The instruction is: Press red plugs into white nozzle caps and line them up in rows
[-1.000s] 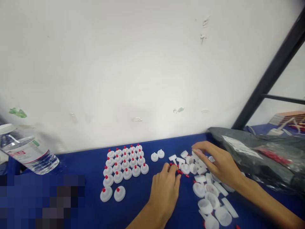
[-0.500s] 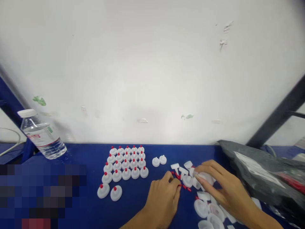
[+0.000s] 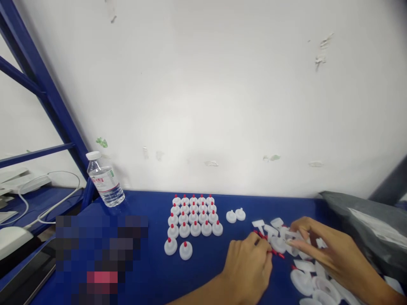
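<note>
From where I stand, the left hand curls its fingers narrowly at the red tips (whether it grips one, I can't tell). The right hand pinches a translucent white piece above the scattered white parts, toward the table's right edge; red-tipped caps stand in rows near its far edge
</note>
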`<state>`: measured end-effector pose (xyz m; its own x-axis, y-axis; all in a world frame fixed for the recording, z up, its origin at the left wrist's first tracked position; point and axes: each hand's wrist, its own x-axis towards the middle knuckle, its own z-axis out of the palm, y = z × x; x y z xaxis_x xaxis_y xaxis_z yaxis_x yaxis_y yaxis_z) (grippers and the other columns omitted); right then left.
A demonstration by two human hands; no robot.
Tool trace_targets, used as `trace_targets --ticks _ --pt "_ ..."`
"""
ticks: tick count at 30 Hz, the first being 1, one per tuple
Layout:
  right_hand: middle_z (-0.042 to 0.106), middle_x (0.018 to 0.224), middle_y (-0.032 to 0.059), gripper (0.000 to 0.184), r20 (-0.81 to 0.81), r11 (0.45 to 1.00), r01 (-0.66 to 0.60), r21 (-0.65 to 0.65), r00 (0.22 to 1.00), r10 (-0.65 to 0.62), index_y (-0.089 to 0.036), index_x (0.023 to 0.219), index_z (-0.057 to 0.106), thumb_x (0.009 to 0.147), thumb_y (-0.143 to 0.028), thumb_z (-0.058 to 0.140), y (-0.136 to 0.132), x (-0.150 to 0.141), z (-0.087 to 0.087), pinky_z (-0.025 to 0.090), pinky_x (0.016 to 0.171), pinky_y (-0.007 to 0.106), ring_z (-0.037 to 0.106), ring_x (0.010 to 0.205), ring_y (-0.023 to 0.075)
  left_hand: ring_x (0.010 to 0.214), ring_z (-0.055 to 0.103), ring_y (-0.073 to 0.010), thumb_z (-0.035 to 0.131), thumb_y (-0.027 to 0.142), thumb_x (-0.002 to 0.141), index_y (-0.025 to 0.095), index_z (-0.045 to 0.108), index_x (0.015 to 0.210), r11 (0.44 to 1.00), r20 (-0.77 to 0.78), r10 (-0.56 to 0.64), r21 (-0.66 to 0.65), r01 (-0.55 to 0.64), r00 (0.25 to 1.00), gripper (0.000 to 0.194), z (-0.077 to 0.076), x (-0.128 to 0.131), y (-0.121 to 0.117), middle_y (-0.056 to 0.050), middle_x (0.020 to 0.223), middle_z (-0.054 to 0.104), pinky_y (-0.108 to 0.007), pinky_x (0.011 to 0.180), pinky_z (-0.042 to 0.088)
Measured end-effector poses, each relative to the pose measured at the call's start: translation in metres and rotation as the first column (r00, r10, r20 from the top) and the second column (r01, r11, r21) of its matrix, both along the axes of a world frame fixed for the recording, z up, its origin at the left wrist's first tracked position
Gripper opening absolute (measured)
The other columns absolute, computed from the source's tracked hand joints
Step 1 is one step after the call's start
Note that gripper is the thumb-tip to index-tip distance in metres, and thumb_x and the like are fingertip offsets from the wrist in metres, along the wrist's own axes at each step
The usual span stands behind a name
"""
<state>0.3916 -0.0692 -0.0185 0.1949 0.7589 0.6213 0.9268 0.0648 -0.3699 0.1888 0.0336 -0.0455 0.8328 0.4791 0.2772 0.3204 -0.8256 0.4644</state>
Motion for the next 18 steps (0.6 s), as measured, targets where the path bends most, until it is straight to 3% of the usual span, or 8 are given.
trace_targets --ticks 3,6,10,12,14,16,18 --pt "0.068 0.079 0.0021 0.033 -0.046 0.992 -0.086 -0.097 0.996 0.082 -0.027 0.073 0.045 0.087 -0.05 0.064 0.001 0.002 0.0 0.052 0.052 0.026 0.064 0.064 0.0193 0.089 0.07 -0.0211 0.049 0.028 0.097 0.029 0.069 0.106 0.999 0.079 -0.002 -0.046 0.006 0.997 0.022 0.001 -0.001 -0.001 0.001 0.103 0.072 -0.032 0.075 0.054" --pt "0.068 0.08 0.0019 0.033 -0.099 0.989 -0.101 -0.11 0.991 0.09 -0.026 0.073 0.046 0.086 -0.05 0.066 0.003 0.001 -0.001 0.051 0.048 0.025 0.063 0.064 0.0189 0.091 0.069 -0.0186 0.052 0.026 0.096 0.031 0.071 0.107 0.994 0.16 -0.009 -0.107 0.027 0.987 0.023 0.004 -0.003 -0.001 0.002 0.104 0.073 -0.03 0.082 0.053" --pt "0.069 0.089 0.0035 0.033 -0.191 0.984 -0.13 -0.123 0.976 0.105 -0.024 0.074 0.048 0.085 -0.046 0.069 0.003 -0.011 0.01 0.054 0.058 0.024 0.067 0.076 0.0199 0.073 0.066 -0.0137 0.055 0.026 0.093 0.028 0.074 0.106 0.97 0.247 0.081 -0.244 -0.019 0.966 0.023 0.011 -0.011 0.003 0.001 0.101 0.073 -0.027 0.077 0.052" --pt "0.069 0.097 0.0046 0.029 -0.25 0.983 -0.141 -0.116 0.962 0.109 -0.024 0.078 0.048 0.086 -0.044 0.067 0.003 -0.022 0.021 0.055 0.064 0.026 0.068 0.079 0.0196 0.058 0.062 -0.0103 0.054 0.029 0.093 0.023 0.074 0.104 0.917 0.267 0.139 -0.398 -0.022 0.954 0.024 0.016 -0.021 0.008 -0.002 0.098 0.073 -0.025 0.063 0.051" --pt "0.066 0.106 0.0059 0.026 -0.313 0.982 -0.168 -0.084 0.94 0.134 -0.024 0.08 0.047 0.09 -0.041 0.062 0.004 -0.037 0.033 0.056 0.072 0.029 0.067 0.089 0.0205 0.049 0.059 -0.0087 0.054 0.032 0.092 0.018 0.073 0.104 0.827 0.284 0.184 -0.562 0.008 0.941 0.026 0.022 -0.034 0.014 -0.004 0.093 0.073 -0.021 0.049 0.044" --pt "0.063 0.114 0.0073 0.02 -0.344 0.973 -0.222 -0.055 0.92 0.191 -0.023 0.082 0.05 0.092 -0.038 0.059 0.006 -0.052 0.041 0.056 0.075 0.029 0.065 0.095 0.0206 0.046 0.059 -0.0082 0.058 0.032 0.089 0.015 0.073 0.102 0.771 0.295 0.2 -0.635 0.035 0.934 0.026 0.027 -0.048 0.021 -0.005 0.088 0.073 -0.019 0.044 0.038" --pt "0.062 0.108 0.0057 0.014 -0.342 0.955 -0.29 -0.064 0.906 0.252 -0.023 0.084 0.055 0.092 -0.035 0.059 0.007 -0.066 0.042 0.056 0.076 0.029 0.064 0.094 0.0196 0.043 0.057 -0.0084 0.061 0.037 0.087 0.013 0.073 0.1 0.752 0.306 0.205 -0.657 0.051 0.93 0.03 0.029 -0.059 0.024 -0.005 0.081 0.072 -0.018 0.04 0.032"
